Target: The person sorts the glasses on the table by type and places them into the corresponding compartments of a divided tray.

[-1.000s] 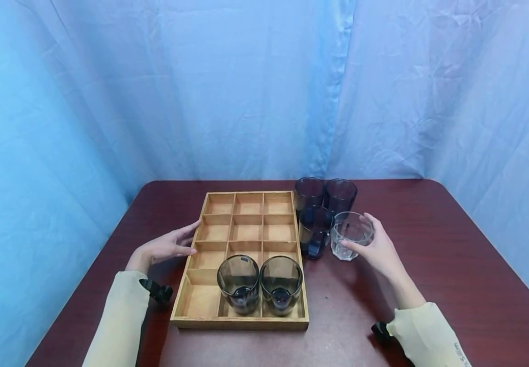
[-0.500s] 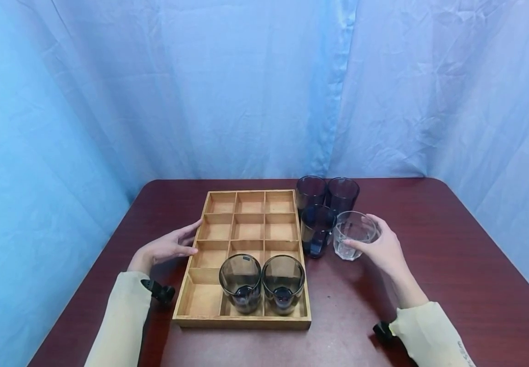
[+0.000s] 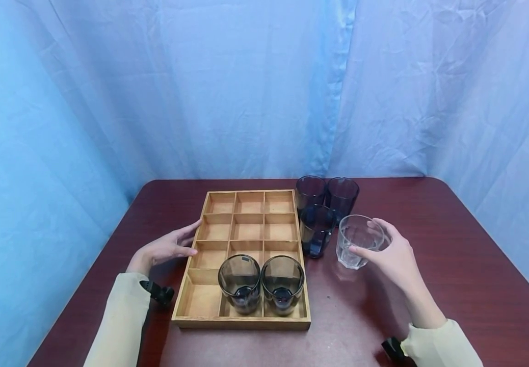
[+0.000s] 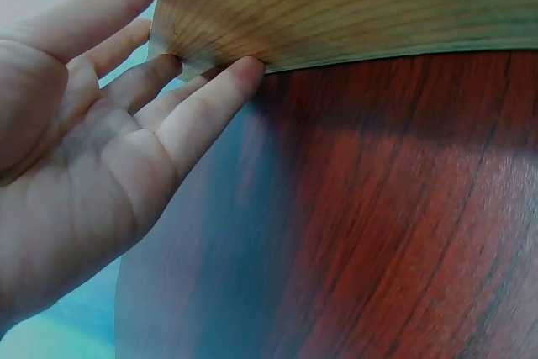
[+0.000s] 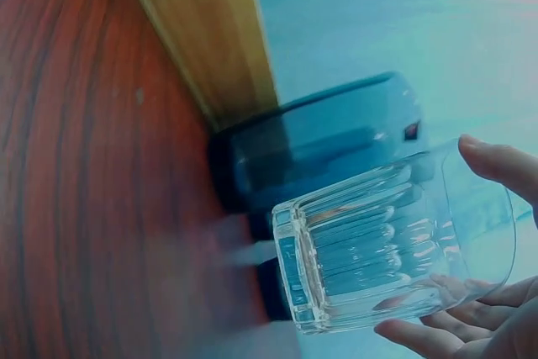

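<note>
Thumb and fingers of the right hand grip a clear, fluted glass tumbler; the outstretched fingers of the left hand touch a rectangular, compartmented wooden tray. Two smoky round glass cups stand in its front row, three dark glass cups near the tumbler on a red-brown table

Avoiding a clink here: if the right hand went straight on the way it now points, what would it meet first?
Likely the nearest dark glass beside the tray, met by the clear glass the right hand holds; depth is hard to judge.
</note>
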The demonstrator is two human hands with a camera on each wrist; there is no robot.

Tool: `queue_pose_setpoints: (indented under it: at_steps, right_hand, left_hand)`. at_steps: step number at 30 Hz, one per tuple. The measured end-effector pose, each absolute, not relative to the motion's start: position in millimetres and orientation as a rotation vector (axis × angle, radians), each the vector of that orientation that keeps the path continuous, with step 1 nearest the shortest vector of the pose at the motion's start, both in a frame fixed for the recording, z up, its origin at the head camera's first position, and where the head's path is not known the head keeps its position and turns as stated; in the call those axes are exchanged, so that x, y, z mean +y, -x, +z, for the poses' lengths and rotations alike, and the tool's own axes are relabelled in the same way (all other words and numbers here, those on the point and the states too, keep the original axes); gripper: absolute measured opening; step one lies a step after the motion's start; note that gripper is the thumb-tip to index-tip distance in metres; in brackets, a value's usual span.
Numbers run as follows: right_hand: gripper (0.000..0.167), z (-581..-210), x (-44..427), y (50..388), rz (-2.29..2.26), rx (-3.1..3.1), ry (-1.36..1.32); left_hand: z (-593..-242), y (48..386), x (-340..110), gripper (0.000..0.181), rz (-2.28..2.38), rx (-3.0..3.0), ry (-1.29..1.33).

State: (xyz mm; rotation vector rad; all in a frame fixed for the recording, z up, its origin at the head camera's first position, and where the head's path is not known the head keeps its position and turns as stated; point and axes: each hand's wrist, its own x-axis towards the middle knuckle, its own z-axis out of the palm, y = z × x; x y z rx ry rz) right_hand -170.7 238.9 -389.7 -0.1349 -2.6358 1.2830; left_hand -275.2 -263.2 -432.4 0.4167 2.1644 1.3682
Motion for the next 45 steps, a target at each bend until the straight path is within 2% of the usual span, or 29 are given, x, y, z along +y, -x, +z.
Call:
queue_pose_setpoints:
  at_steps: [12, 28, 45]
  right_hand:
    - [0.078, -373.3, 221.6, 150.4, 1.308, -2.571, -0.051]
    - [0.075, -374.2, 201.0, 147.7, 1.494, -2.492, -0.224]
    - [0.078, -381.2, 179.9, 155.7, 1.59, -2.477, -0.284]
  left_hand:
    - [-435.0, 275.4, -264.8, 0.093, 1.377, 2.159, -0.416]
    - [-434.8, 274.8, -262.6, 0.093, 1.375, 2.167, -0.41]
    - [-435.8, 274.1, -264.2, 0.093, 1.39, 2.144, -0.417]
